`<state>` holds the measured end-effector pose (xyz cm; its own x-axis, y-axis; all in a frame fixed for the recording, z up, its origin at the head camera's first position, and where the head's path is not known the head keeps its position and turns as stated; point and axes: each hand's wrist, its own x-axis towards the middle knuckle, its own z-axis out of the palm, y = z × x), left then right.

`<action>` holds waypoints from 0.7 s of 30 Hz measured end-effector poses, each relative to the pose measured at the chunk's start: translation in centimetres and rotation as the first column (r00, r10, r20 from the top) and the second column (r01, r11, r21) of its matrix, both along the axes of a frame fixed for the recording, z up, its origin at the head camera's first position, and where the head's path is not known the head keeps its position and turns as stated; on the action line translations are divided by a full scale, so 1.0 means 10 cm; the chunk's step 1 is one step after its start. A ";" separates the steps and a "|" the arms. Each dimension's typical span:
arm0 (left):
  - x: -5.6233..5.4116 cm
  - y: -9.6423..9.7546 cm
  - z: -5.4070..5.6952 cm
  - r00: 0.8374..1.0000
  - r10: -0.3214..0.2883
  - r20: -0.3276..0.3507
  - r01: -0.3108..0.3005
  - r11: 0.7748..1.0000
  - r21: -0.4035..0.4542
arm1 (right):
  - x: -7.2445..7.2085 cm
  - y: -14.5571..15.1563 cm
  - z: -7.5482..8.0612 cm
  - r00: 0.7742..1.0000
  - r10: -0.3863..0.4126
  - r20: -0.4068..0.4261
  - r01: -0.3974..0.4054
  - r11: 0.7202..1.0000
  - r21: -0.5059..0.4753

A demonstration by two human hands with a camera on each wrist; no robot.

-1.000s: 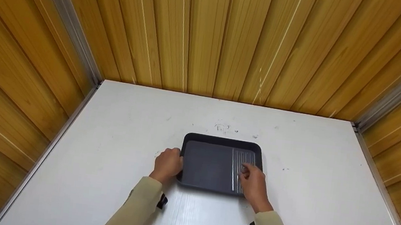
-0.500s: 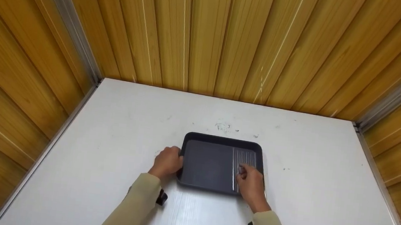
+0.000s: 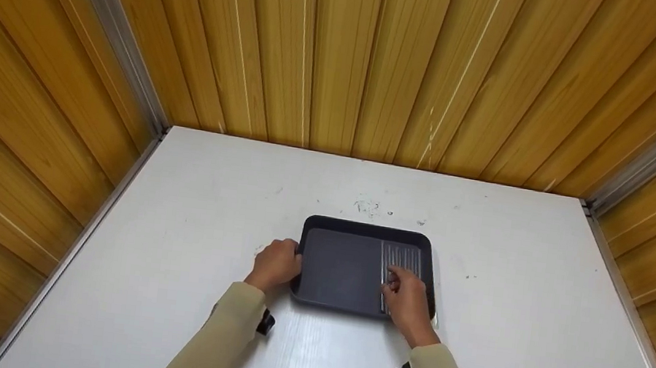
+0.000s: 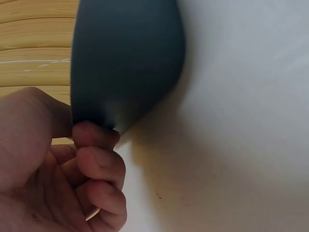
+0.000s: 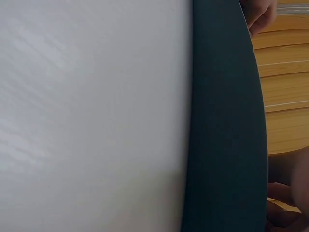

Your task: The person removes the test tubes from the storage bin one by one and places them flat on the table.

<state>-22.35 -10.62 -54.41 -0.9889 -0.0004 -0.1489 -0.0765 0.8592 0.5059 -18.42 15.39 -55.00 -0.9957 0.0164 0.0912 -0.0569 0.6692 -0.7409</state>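
A dark grey rectangular tray (image 3: 339, 272) lies on the white table, with a ridged strip (image 3: 403, 254) along its right part. My left hand (image 3: 274, 264) grips the tray's left side, thumb over the rim and fingers outside. The left wrist view shows curled fingertips against the outer wall near a rounded corner. Over the ridged strip is my right hand (image 3: 408, 301), fingers bent and thumb near the forefinger. I cannot tell whether it pinches anything. In the right wrist view its curled fingers (image 5: 280, 212) are partly hidden behind the tray's wall.
The white tabletop (image 3: 208, 207) has scuff marks (image 3: 367, 207) behind the tray. Wood-patterned panels (image 3: 342, 56) stand at the back and both sides, with metal strips at the corners. A small pale patch (image 3: 434, 321) shows at the tray's front right corner.
My right hand has shifted a little to the left across the ridged strip. The left hand keeps its grip on the tray's side, and the tray stays in place.
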 end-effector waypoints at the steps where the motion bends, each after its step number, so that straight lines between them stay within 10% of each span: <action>1: 0.00 0.00 0.00 1.000 0.001 0.000 -0.001 1.000 -0.001 | 0.00 0.00 0.00 1.000 0.003 -0.003 -0.003 1.000 0.001; 21: 0.02 0.02 0.02 1.000 0.003 0.017 -0.003 0.999 -0.032 | 0.03 -0.15 -0.04 0.995 0.044 -0.093 -0.025 0.981 0.193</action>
